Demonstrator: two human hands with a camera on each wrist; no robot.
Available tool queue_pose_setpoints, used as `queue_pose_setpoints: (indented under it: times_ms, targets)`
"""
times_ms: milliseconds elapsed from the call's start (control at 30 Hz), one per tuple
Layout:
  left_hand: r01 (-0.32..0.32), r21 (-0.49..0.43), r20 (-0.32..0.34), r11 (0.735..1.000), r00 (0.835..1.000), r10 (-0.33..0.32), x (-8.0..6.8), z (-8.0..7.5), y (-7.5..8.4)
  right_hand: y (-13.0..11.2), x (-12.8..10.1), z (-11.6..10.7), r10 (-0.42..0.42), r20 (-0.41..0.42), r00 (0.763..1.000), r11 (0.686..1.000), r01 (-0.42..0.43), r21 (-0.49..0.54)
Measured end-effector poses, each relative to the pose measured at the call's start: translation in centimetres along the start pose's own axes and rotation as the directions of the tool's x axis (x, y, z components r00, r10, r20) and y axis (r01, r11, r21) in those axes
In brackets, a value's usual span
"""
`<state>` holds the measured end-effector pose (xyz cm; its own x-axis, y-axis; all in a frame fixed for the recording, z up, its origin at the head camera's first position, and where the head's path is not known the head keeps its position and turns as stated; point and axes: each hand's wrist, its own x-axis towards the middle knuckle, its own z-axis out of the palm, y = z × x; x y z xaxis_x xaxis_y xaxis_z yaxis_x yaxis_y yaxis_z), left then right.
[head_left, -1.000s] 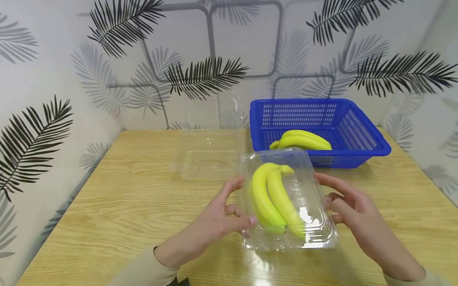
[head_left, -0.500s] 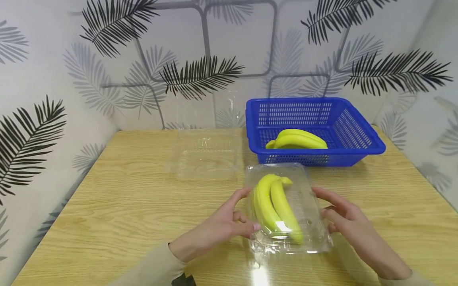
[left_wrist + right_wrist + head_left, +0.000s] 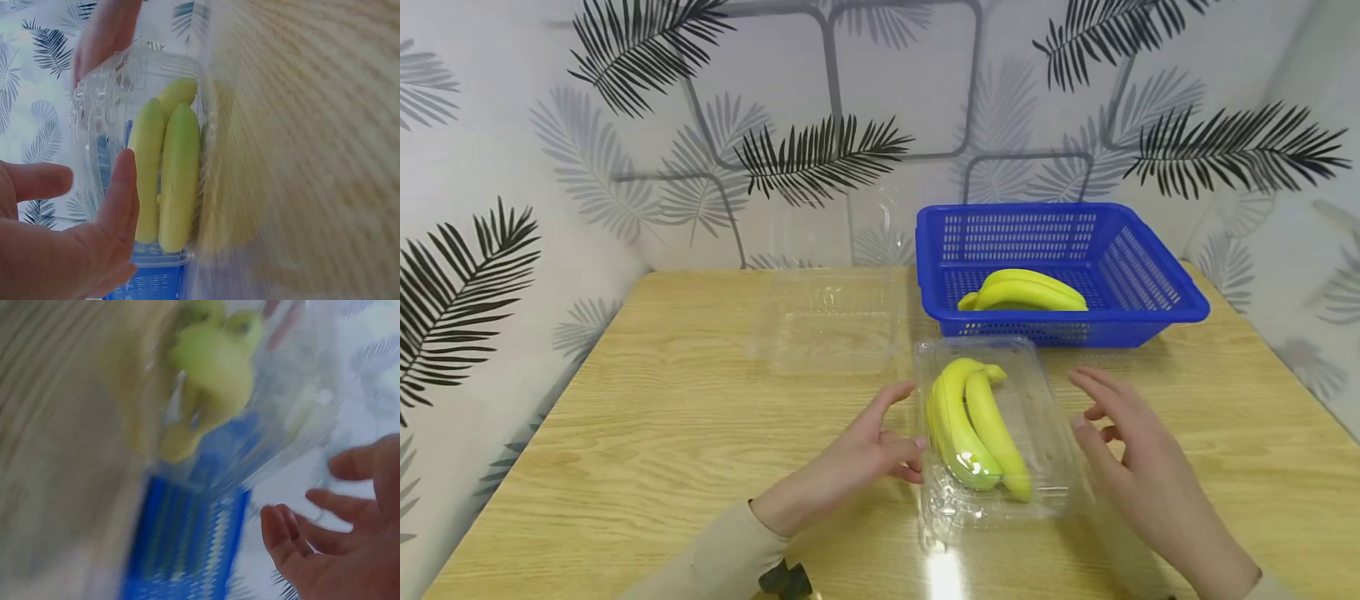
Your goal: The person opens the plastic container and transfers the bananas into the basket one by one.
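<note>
An empty clear tray (image 3: 831, 321) is seen toward the far edge of the table (image 3: 647, 417), left of centre. The left hand (image 3: 857, 458) has been drawn back from the box (image 3: 992, 433); its fingers are relaxed and apart, with the thumb just beside the box's left wall. The closed box, holding bananas (image 3: 973, 425), now rests on the table near its middle, no longer held. The right hand (image 3: 1131, 454) has been lifted off, fingers spread. A blue basket (image 3: 1138, 287) with more bananas (image 3: 1022, 292) stays at the far right.
</note>
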<state>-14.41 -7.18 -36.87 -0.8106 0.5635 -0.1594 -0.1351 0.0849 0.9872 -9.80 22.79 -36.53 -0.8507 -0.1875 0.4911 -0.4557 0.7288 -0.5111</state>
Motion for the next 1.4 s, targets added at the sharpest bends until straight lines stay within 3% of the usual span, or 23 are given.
queue_pose_setpoints:
  times_ms: [67, 133, 267, 467, 767, 900, 1100, 1267, 1400]
  targets:
    - [-0.006, -0.005, -0.012, 1.0, 1.0, 0.006, 0.1, -0.1, -0.1, -1.4, -0.2, 0.1, -0.078, 0.041, 0.996, 0.994, 0.081, -0.078]
    - [-0.002, 0.0, -0.007, 1.0, 1.0, 0.002, 0.2, -0.2, -0.2, -2.7, -0.5, 0.3, -0.126, 0.14, 0.982, 0.983, 0.142, -0.112]
    - [0.023, 0.05, 0.001, 0.999, 1.0, -0.023, 0.4, -0.1, -0.6, -3.8, -0.8, 1.0, -0.137, 0.297, 0.945, 0.967, 0.193, -0.167]
    - [0.03, 0.138, 0.0, 0.99, 1.0, -0.03, 0.4, 0.2, -1.4, -4.0, -0.9, 2.3, -0.116, 0.348, 0.93, 0.954, 0.201, -0.221]
    - [0.02, 0.096, 0.006, 0.995, 1.0, -0.021, 0.9, 0.4, -1.8, -4.7, -0.4, 3.9, -0.093, 0.227, 0.97, 0.925, 0.168, -0.34]
    - [0.016, 0.083, 0.019, 0.996, 1.0, -0.018, 0.9, 0.3, -1.7, -4.7, -0.1, 4.0, -0.125, 0.166, 0.978, 0.912, 0.179, -0.368]
    - [0.059, 0.115, 0.019, 0.992, 0.998, -0.062, 0.7, 0.0, -1.5, -4.0, 0.0, 2.3, -0.145, 0.005, 0.989, 0.954, 0.141, -0.264]
    - [0.068, 0.135, 0.02, 0.989, 0.997, -0.071, 0.7, -0.4, -1.4, -3.5, -1.1, 0.9, -0.043, -0.084, 0.996, 0.99, 0.031, -0.138]
    - [0.075, 0.137, 0.023, 0.988, 0.997, -0.079, 0.7, -0.4, -1.4, -3.2, -2.1, -0.3, 0.057, -0.185, 0.981, 0.994, -0.073, -0.081]
